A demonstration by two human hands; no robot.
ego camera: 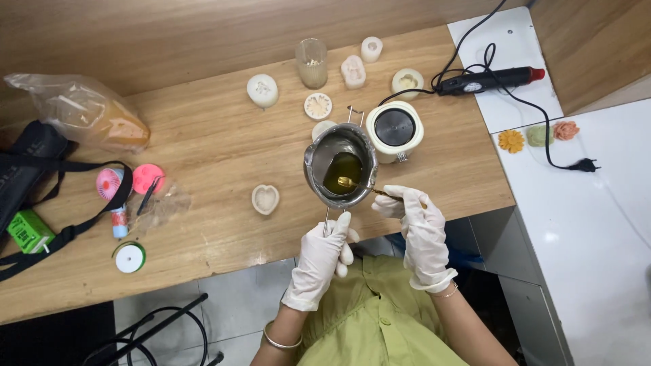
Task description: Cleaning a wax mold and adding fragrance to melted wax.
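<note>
Both my hands wore white gloves and worked over the near edge of the wooden desk [224, 149]. My left hand [324, 252] was closed around the wire handle of the metal pouring pot [340, 165], holding it just above the desk edge. My right hand [419, 224] pinched the thin handle of a small spoon [347, 182] between fingers and thumb, with the bowl of the spoon dipped into the dark yellow-green liquid at the bottom of the pot.

Just beside the pot, on its far right, stood a cream-coloured round warmer [395, 129] with a dark top. A white heart-shaped mould [265, 198] lay on the desk to the left of the pot, apart from it. Farther back sat a row of pale pieces: a round white mould [262, 90], a flat disc with a flower pattern [318, 106], a clear glass [312, 62], a small sculpted white piece [353, 71], a short white cylinder [371, 48] and another round mould [407, 82].

At the left end of the desk were a clear plastic bag [81, 108], a black bag with straps [34, 169], a small green box [28, 232], a pink handheld fan [112, 190], a pink round lid [148, 177] and a roll of ribbon [129, 257]. On the white surface to the right lay a black heat gun [491, 80] with its cord, and three small flower shapes [538, 135].
</note>
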